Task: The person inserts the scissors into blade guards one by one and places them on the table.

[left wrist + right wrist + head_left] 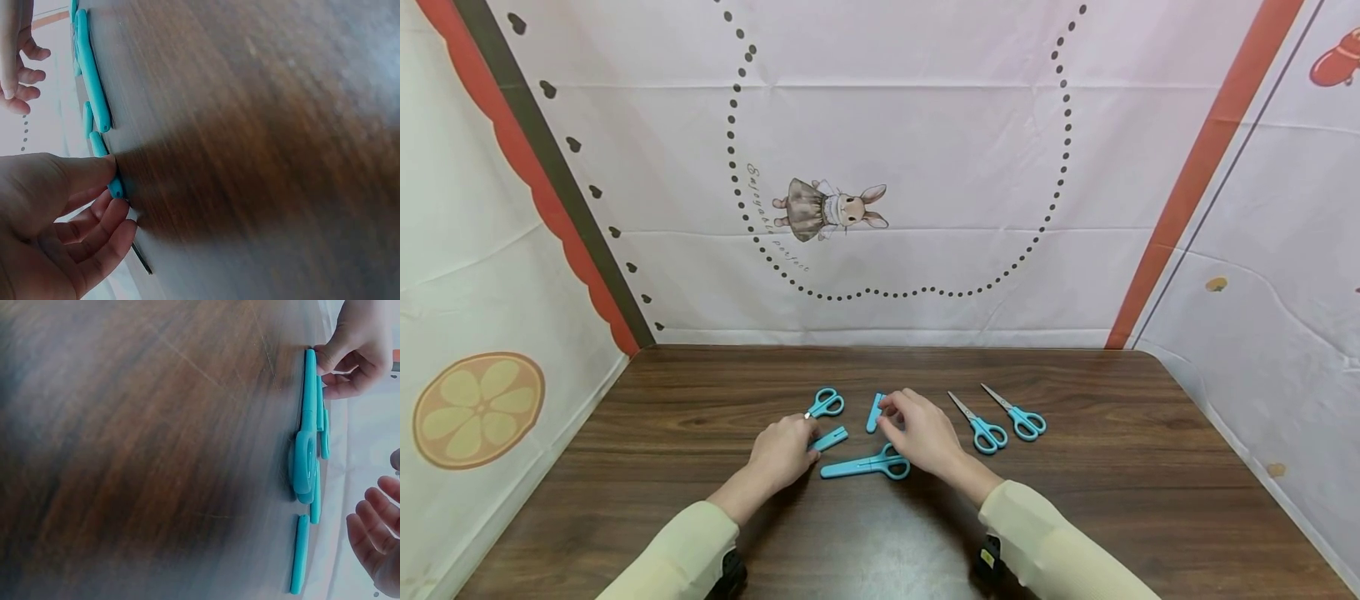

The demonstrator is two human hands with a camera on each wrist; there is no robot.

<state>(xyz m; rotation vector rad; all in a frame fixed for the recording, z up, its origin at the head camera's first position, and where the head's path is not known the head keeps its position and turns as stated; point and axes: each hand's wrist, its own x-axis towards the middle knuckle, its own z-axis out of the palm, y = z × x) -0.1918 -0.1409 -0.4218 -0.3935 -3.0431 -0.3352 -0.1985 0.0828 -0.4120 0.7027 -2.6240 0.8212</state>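
Observation:
My left hand pinches a blue scissor sheath lying on the table. In the left wrist view the thumb is on one side of this sheath and the fingers are on the other. Just beyond that hand lies a pair of blue-handled scissors, its blades mostly hidden by the hand. My right hand hovers with loosely bent fingers beside a second blue sheath; the right wrist view shows that hand holding nothing. Nearer to me lies a sheathed pair of scissors, its handles partly behind the right hand.
To the right of my right hand, two pairs of blue-handled scissors lie with bare blades pointing away to the left. The brown wooden table meets a printed cloth at its far edge.

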